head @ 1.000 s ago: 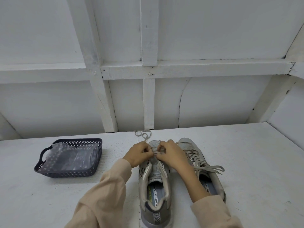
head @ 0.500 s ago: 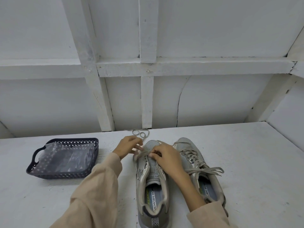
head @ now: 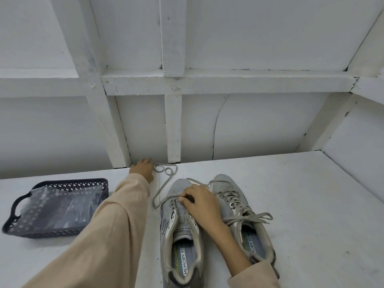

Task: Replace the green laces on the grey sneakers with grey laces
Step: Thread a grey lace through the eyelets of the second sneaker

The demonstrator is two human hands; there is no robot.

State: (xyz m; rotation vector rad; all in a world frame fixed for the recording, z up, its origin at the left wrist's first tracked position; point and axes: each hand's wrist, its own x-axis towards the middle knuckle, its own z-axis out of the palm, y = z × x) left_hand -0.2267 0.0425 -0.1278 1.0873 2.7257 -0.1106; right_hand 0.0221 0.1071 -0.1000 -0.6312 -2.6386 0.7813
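- The lower-right sneaker point(head: 239, 206) was already laced grey.
- The centre sneaker point(head: 180, 229) held its grey lace point(head: 166, 171) in the lowest eyelets only, pinched there by the right hand point(head: 197, 201).
- The left hand point(head: 143, 169) lay at the lace's far end; its grip was unclear.

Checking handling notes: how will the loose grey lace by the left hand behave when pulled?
Probably floppy: the grey lace lies in slack loops on the table. Likely light, being thin. It may snag where it threads the left sneaker.
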